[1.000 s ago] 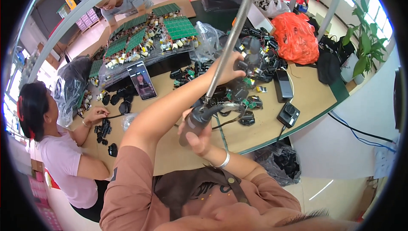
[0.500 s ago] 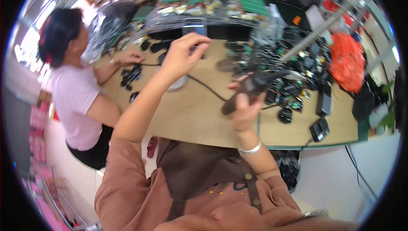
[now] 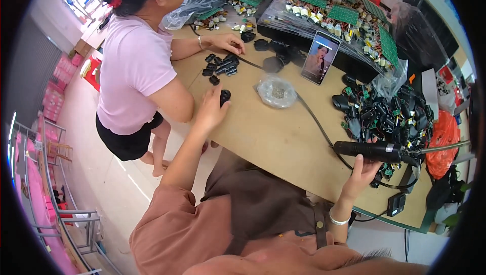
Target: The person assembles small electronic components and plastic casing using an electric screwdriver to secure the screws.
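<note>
My left hand point(image 3: 211, 110) is at the table's left edge, its fingers closed on a small round black plastic part point(image 3: 225, 96). Just beyond it lies a cluster of small black parts point(image 3: 221, 66). At the right, my right hand point(image 3: 362, 172) grips a black cylindrical tool point(image 3: 365, 149) with a cable, held roughly level above the tabletop. Its tip is not clear against the clutter. Between my hands sits a round clear-plastic-wrapped bundle point(image 3: 276, 91).
A person in a pink shirt point(image 3: 135, 57) stands at the left, one hand point(image 3: 228, 42) on the table point(image 3: 263, 128). A phone point(image 3: 321, 57) leans against a black tray point(image 3: 349, 62) of green circuit boards. A heap of black parts point(image 3: 387, 113) lies near an orange bag point(image 3: 441, 143).
The view has swung left. My left hand, raised with no part visible in it before, is now down at the table edge with the black part. My right hand still holds the tool.
</note>
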Motion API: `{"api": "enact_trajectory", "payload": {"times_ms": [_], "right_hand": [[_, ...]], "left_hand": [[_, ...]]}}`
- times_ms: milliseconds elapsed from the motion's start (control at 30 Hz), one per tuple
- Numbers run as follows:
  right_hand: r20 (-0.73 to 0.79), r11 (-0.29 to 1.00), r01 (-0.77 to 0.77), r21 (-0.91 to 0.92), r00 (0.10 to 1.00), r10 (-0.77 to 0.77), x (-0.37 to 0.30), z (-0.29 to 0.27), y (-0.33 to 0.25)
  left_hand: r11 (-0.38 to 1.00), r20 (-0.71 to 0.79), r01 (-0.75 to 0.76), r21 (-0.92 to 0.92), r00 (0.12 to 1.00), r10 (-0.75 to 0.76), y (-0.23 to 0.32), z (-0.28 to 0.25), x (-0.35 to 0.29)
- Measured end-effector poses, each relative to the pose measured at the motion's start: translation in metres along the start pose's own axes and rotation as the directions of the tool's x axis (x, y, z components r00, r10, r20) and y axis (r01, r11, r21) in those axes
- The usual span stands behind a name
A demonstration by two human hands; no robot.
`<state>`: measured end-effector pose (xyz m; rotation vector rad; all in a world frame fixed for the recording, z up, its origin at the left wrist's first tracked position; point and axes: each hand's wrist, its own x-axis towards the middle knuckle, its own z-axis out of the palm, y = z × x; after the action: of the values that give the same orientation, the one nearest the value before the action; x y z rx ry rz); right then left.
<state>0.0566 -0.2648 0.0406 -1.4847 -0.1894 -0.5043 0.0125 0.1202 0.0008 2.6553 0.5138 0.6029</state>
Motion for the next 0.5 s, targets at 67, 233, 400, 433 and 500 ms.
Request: {"api": "enact_trajectory", "payload": {"times_ms": [67,233,400,433,500], "right_hand": [[0.039,0.991,-0.045,-0.128,0.998,0.051,-0.011,-0.020,0.008],[0.086,0.641,-0.303,-0.705,0.861,0.501,-0.019,-0.028,-0.022],[0.531,0.827,0.019,-0.561,0.776,0.342,-0.033,0.044,-0.012],[0.577,0.818,0.058,-0.573,0.737,0.352,-0.033,0.058,-0.011],[0.615,0.820,0.066,-0.569,0.697,0.370,-0.032,0.071,-0.010]], "left_hand": [[0.999,0.036,0.009,-0.034,0.999,-0.007,0.011,-0.002,0.000],[0.935,0.137,-0.162,-0.316,0.967,0.213,0.083,0.004,-0.045],[0.956,0.411,-0.109,-0.273,0.885,0.219,0.149,0.025,-0.069],[0.952,0.412,-0.111,-0.284,0.883,0.226,0.147,0.025,-0.070],[0.885,0.487,0.004,-0.466,0.836,0.253,0.137,0.028,-0.075]]}}
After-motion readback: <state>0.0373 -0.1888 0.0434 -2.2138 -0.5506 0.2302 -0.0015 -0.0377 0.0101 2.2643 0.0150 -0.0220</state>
